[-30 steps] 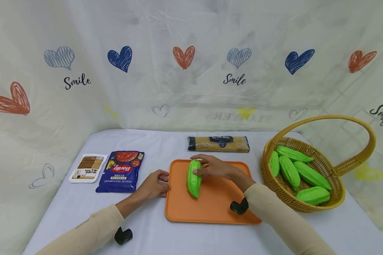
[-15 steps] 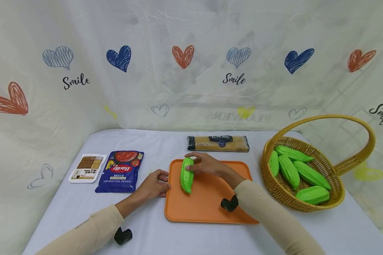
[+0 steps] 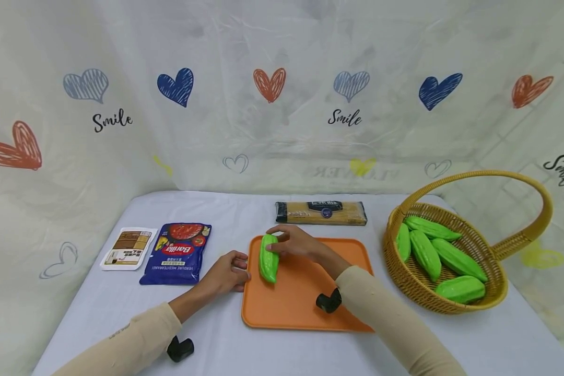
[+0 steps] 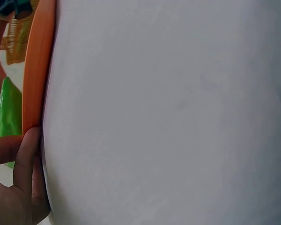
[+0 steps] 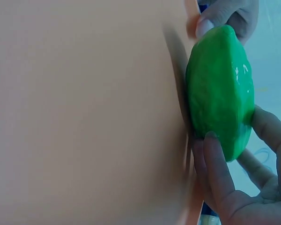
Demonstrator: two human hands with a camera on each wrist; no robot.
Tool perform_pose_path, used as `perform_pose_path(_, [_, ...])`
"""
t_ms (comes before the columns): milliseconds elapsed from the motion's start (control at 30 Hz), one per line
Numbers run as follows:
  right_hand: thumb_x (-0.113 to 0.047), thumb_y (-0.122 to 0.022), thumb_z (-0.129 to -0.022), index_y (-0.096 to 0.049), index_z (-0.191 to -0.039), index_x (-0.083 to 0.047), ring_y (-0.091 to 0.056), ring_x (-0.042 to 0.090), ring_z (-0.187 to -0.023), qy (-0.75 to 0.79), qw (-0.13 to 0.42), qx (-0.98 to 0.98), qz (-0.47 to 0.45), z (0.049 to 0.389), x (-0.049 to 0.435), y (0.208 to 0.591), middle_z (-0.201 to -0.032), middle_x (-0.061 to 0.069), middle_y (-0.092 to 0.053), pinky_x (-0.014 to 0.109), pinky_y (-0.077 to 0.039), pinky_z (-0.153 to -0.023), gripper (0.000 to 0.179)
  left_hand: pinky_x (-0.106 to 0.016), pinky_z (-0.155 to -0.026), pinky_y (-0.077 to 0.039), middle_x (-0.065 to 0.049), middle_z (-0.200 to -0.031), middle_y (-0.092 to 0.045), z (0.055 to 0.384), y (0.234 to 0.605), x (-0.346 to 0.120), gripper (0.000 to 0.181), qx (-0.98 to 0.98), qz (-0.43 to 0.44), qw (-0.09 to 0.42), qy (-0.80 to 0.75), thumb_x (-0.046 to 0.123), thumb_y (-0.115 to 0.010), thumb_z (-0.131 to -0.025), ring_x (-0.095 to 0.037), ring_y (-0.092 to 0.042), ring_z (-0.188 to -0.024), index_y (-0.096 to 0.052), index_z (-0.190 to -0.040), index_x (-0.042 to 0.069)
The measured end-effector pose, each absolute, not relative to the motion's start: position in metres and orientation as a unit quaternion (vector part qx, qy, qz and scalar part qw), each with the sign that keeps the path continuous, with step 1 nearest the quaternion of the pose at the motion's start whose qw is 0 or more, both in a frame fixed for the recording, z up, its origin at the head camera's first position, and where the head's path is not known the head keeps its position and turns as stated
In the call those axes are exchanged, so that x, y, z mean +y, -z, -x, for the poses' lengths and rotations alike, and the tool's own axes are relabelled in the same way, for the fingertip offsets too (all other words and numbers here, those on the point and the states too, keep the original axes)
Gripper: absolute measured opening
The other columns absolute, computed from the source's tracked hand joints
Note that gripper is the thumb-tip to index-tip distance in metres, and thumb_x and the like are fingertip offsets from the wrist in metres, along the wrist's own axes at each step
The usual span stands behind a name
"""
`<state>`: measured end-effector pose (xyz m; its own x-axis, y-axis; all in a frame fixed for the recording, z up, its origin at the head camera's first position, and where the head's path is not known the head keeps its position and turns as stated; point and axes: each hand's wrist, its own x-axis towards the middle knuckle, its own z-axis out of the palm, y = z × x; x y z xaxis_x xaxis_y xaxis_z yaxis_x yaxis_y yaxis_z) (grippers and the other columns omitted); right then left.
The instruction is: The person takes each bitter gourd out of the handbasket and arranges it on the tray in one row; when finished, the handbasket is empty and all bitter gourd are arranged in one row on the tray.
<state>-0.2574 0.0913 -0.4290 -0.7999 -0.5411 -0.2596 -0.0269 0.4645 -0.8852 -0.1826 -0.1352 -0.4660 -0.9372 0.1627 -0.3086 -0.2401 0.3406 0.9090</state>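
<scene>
My right hand (image 3: 295,244) holds a bright green bitter melon (image 3: 268,261) between thumb and fingers at its far end. The melon lies lengthwise over the left part of an orange tray (image 3: 310,292), close to the side rim. In the right wrist view the fingers curve round one end of the ridged bitter melon (image 5: 220,89), against the tray surface (image 5: 93,112). My left hand (image 3: 226,271) grips the tray's left rim. The left wrist view shows the fingers of the left hand (image 4: 18,178) pinching that orange rim (image 4: 37,70).
A wicker basket (image 3: 500,290) with a tall handle stands at the right, holding several more green bitter melons (image 3: 458,258). Behind the tray lies a spaghetti pack (image 3: 321,213). To the left are a blue Barilla sauce pouch (image 3: 176,256) and a small white-and-brown packet (image 3: 129,249).
My right hand has moved the bitter melon leftward across the tray, nearer its left rim. The left hand has stayed at the rim.
</scene>
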Motion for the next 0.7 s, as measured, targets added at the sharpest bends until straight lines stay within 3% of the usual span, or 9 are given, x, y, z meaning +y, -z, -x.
perform_pose_path(333, [-0.025,-0.067,-0.097,-0.052,-0.144,-0.006,-0.066,0.027,-0.114,0.494,0.254,0.814,0.169,0.2547,0.0839,0.4322,-0.133,0.023,-0.062,0.037,-0.061,-0.090,0.053,-0.034,-0.066,-0.064,-0.015,-0.113,-0.057,0.1821,0.4660,-0.1370,0.048,0.796,0.013,0.176,-0.579,-0.002,-0.069,-0.085,-0.019,-0.066,-0.088,-0.053,-0.131,-0.003])
perform_pose_path(700, [-0.028,-0.066,-0.097,-0.046,-0.147,-0.006,-0.069,0.022,-0.102,0.500,0.266,0.810,0.154,0.2524,0.0813,0.4323,-0.134,0.024,-0.060,0.039,-0.061,-0.088,0.059,-0.035,-0.066,-0.064,-0.017,-0.115,-0.056,0.1791,0.4622,-0.1382,0.050,0.794,0.004,0.176,-0.582,-0.001,-0.068,-0.085,-0.019,-0.065,-0.089,-0.051,-0.132,-0.004])
